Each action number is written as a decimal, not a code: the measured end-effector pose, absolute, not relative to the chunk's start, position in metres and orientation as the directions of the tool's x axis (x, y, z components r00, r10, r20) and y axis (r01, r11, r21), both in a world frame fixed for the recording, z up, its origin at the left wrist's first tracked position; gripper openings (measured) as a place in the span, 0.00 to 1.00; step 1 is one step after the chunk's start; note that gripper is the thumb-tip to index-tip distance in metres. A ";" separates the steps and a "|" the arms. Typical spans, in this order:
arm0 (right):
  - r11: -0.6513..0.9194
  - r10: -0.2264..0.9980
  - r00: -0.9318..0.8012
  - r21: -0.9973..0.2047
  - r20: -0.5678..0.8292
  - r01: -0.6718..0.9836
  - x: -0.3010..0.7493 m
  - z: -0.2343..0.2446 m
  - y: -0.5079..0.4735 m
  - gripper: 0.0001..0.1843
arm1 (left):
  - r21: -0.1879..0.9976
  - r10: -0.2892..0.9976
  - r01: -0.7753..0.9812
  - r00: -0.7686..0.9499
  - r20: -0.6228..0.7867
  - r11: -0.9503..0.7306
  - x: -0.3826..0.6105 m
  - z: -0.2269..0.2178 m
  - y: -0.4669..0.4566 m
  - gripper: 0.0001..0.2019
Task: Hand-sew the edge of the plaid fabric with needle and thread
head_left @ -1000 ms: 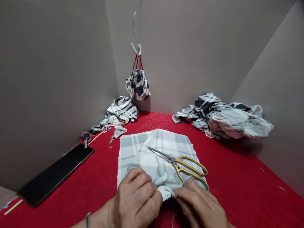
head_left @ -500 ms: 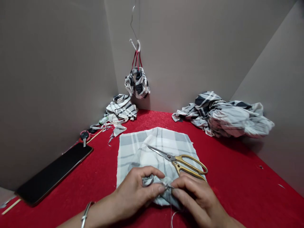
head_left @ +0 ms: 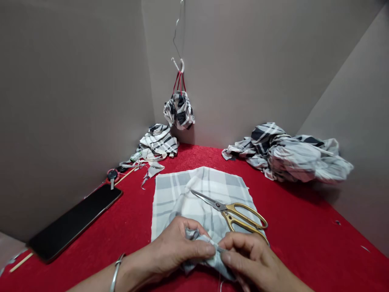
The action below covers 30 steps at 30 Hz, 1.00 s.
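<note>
My left hand [head_left: 172,248] pinches bunched cloth [head_left: 216,264], thumb extended; my right hand [head_left: 254,257] pinches it, fingers curled. Forearms [head_left: 97,280] converge.

Soft plaid cloth in pale grey and white [head_left: 217,263], gathered into a small, crumpled bunch. Near edge of the work area; puckered, folded over itself. Pinched between thumb and fingers of the left hand [head_left: 179,247] on one side, a narrow fold gripped by the fingertips of the right hand [head_left: 252,253] on the other. Lower part is left hanging loose below the fingertips. Thin, pale thread [head_left: 221,284] is seen trailing beneath, slack; its upper end is hidden.

Flat, light grey-and-white plaid cloth panel [head_left: 170,186] is spread just beyond, far edge bluntly peaked, near part rumpled. Whether bunch and panel are joined cannot be told.
</note>
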State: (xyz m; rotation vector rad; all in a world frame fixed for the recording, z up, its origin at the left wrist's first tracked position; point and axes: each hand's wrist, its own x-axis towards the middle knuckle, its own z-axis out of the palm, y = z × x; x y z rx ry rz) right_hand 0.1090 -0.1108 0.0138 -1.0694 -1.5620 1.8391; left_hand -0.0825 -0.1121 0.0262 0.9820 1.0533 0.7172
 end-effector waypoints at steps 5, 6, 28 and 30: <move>-0.271 0.791 -0.560 -0.962 -0.246 0.041 0.109 0.009 -0.110 0.17 | 0.920 0.877 0.001 0.301 -0.374 0.392 -0.082 0.029 -0.113 0.13; -0.286 0.783 -0.571 -0.958 -0.247 0.023 0.110 0.006 -0.109 0.17 | 0.915 0.876 -0.008 0.293 -0.384 0.404 -0.082 0.030 -0.113 0.13; -0.371 0.777 -0.583 -0.920 -0.235 -0.124 0.112 0.000 -0.106 0.18 | 0.879 0.879 -0.160 0.254 -0.404 0.450 -0.079 0.025 -0.113 0.10; -0.372 0.774 -0.586 -0.921 -0.240 -0.114 0.114 0.000 -0.105 0.18 | 0.869 0.874 -0.176 0.256 -0.413 0.462 -0.080 0.025 -0.114 0.10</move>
